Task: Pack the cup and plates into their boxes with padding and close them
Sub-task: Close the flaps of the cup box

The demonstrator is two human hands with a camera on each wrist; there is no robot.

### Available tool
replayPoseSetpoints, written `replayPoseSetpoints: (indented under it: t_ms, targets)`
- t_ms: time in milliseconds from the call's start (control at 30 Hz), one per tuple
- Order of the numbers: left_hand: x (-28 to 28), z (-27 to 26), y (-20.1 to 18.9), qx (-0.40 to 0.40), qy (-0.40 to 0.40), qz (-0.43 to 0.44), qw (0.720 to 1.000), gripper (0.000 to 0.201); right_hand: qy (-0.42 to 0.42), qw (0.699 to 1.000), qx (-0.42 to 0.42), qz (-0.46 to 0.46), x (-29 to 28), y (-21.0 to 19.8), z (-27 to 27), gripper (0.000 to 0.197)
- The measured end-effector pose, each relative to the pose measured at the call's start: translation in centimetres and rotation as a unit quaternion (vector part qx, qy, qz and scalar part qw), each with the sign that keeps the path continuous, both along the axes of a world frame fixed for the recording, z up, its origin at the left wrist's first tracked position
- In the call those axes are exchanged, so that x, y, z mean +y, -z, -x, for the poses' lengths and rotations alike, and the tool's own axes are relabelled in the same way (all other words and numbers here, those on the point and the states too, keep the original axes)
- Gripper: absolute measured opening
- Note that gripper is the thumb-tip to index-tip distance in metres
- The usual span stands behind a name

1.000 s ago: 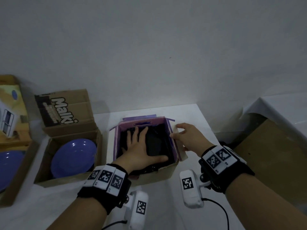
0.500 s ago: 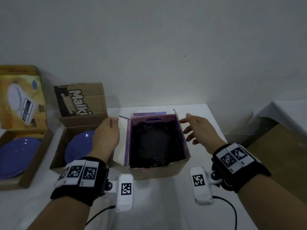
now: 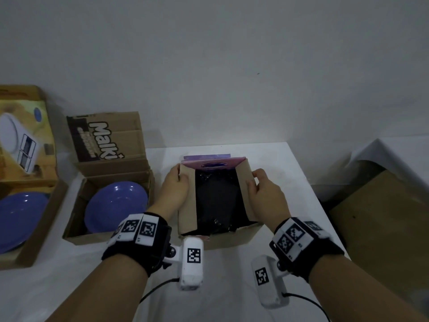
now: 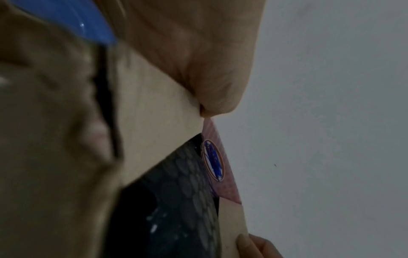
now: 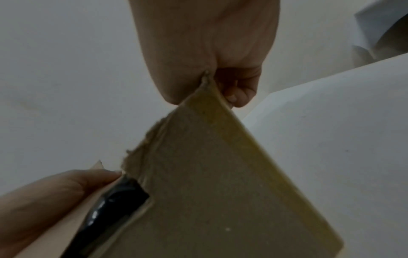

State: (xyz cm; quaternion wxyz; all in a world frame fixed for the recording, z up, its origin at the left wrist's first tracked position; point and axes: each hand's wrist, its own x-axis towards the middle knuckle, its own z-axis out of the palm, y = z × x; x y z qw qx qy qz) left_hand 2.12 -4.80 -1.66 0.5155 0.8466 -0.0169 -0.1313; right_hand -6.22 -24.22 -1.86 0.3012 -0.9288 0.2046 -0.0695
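The middle box (image 3: 232, 238) stands on the white table, filled with black bubble-wrap padding (image 3: 217, 201); no cup shows under it. My left hand (image 3: 176, 189) pinches the left flap (image 3: 186, 201), which leans in over the padding. My right hand (image 3: 262, 191) pinches the right flap (image 3: 245, 182), also tilted inward. A pink rear flap (image 3: 216, 162) stands upright. In the left wrist view the left hand (image 4: 198, 61) grips the flap (image 4: 159, 136) above the padding (image 4: 176, 209). In the right wrist view the right hand (image 5: 209, 52) pinches its flap (image 5: 220, 192) at the corner.
Left of the middle box an open carton (image 3: 76, 238) holds a blue plate (image 3: 116, 205). At the far left another open box (image 3: 34, 252) holds a second blue plate (image 3: 18, 219). A brown board (image 3: 383, 228) lies beyond the table's right edge.
My left hand left the padding, took the left flap and swung it inward. My right hand folded the right flap inward too.
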Motion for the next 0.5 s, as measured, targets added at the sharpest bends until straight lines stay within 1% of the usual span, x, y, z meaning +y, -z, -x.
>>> replayPoseSetpoints:
  t_ms: [100,167,267,367,500]
  targets:
    - [-0.1,-0.3,0.3,0.023,-0.019,0.079,0.996,0.041,-0.004,1.000,-0.003,0.003,-0.1,0.1,0.0,0.019]
    - [0.1,-0.5,0.4,0.027,-0.032,0.108,0.993,0.042,-0.004,1.000,-0.009,0.004,-0.1,0.2,0.0,0.018]
    - [0.4,-0.4,0.6,0.017,-0.032,0.149,0.988,0.046,0.002,1.000,-0.020,0.000,0.0,0.3,0.0,0.017]
    - [0.5,0.0,0.0,0.001,-0.030,0.190,0.981,0.045,0.009,1.000,-0.020,-0.006,0.1,0.2,0.2,0.020]
    - [0.9,0.5,-0.8,-0.014,-0.042,0.243,0.969,0.052,0.019,0.998,0.000,-0.064,0.1,-0.6,0.6,0.027]
